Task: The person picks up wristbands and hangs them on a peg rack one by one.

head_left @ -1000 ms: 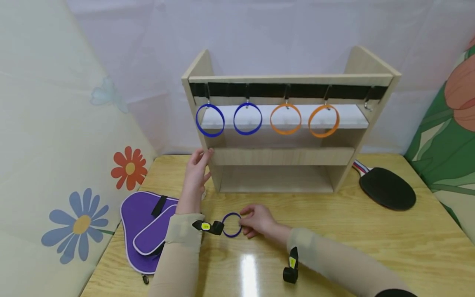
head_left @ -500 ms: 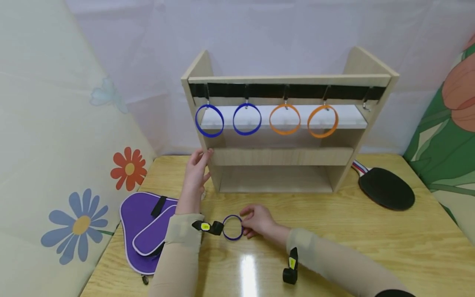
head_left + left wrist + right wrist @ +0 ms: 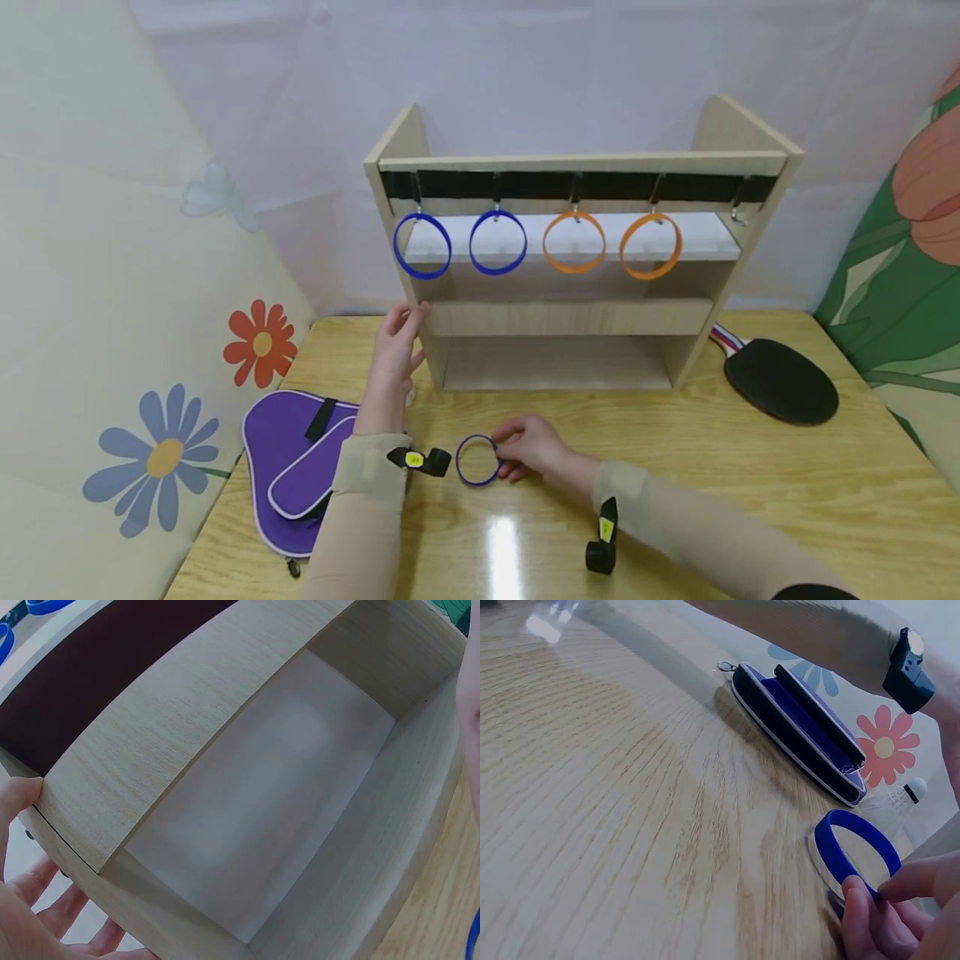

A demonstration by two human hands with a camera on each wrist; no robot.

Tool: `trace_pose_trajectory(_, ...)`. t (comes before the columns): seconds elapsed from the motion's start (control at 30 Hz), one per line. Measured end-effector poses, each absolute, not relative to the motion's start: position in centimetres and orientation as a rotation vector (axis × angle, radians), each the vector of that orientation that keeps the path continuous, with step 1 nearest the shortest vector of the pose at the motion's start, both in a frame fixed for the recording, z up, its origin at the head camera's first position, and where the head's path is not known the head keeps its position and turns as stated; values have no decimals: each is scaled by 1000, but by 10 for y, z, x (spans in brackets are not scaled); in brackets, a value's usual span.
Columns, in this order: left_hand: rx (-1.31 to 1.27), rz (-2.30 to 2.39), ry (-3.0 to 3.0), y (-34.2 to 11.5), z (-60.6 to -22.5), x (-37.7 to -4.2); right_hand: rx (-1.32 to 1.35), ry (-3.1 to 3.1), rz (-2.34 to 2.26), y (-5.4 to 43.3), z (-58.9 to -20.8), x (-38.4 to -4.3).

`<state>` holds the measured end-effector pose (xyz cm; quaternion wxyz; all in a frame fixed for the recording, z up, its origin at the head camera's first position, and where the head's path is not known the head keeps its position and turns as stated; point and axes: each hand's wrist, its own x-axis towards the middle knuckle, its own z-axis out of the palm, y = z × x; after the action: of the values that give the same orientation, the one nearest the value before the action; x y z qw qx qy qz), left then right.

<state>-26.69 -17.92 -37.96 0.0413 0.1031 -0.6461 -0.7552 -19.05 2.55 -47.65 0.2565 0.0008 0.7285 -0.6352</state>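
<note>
My left hand (image 3: 392, 354) grips the left side panel of a wooden shelf (image 3: 570, 318). In the left wrist view the thumb of this left hand (image 3: 30, 922) lies at the front edge, with the other fingers round the outside. Low over the table in front of the shelf, my right hand (image 3: 534, 450) pinches a thin blue ring (image 3: 457, 460) between thumb and fingers. The right wrist view shows this blue ring (image 3: 831, 844) tilted up in the fingertips. Two blue rings (image 3: 425, 276) and two orange rings (image 3: 573, 271) hang from hooks along the shelf's black strip.
One bare hook (image 3: 738, 218) is at the strip's right end. A purple paddle case (image 3: 273, 450) lies left on the table (image 3: 720, 483), partly behind the left forearm. To the right lies a black table tennis paddle (image 3: 783, 382). A shuttlecock (image 3: 900, 804) is near the shelf's left side.
My right hand has moved slightly to the right with the blue ring, which now shows a rounder face. The left hand stays on the shelf's side panel.
</note>
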Motion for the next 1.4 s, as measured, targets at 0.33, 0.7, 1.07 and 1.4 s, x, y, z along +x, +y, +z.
trace_pose_trajectory(0.33,318,-2327,-1967,-179,-378,-268,41,1961,-1702,48,-469,-191)
trace_pose_trajectory(0.7,309,-2329,-1963,-178,-378,-269,69,1939,-1758,82,-462,-195)
trace_pose_trajectory(1.07,323,-2317,-1984,-179,-377,-268,131,1924,-1837,111,-449,-193)
trace_pose_trajectory(1.4,325,-2316,-2005,-181,-378,-266,112,1844,-1999,139,-436,-197)
